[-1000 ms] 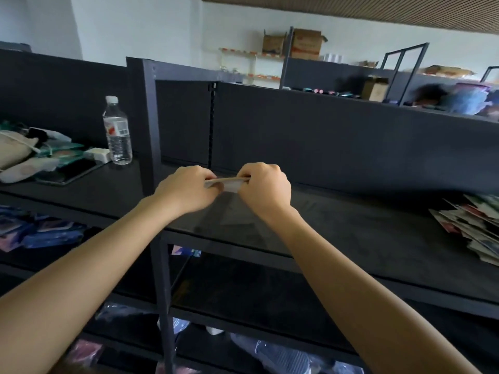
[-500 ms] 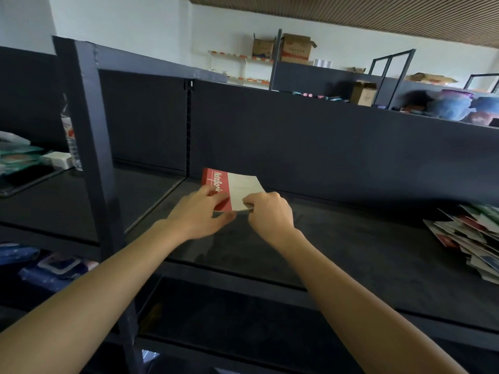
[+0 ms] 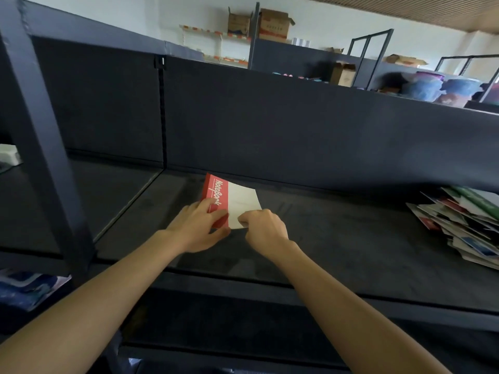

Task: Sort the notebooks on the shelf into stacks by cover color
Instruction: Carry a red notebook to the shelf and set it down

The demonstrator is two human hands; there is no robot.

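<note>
Head view: a thin notebook with a red spine band and a white cover (image 3: pixel 239 202) lies flat on the dark matte shelf board (image 3: pixel 337 244), its far edge close to the dark back panel (image 3: pixel 297 125).

The left hand (image 3: pixel 198 228) rests on the near end of the red band with its fingers almost straight and its thumb along the near edge. This looks like pressing down to keep the book from sliding. The right hand (image 3: pixel 266 225) is curled, its fingertips pinching the near white corner, probably to square the book up as the first of a red stack.

To the right of the notebook, well apart, an untidy heap of mixed-colour notebooks (image 3: pixel 464 230) fans out at the frame edge and awaits sorting. The board between the 2 shows nothing on it, so more stacks could go there.

To the left of the notebook a seam divides the board, and further left a dark upright post (image 3: pixel 40 136) limits sideways reach. The board's front lip runs beneath both forearms, so sliding the book nearer would risk an overhang.
</note>
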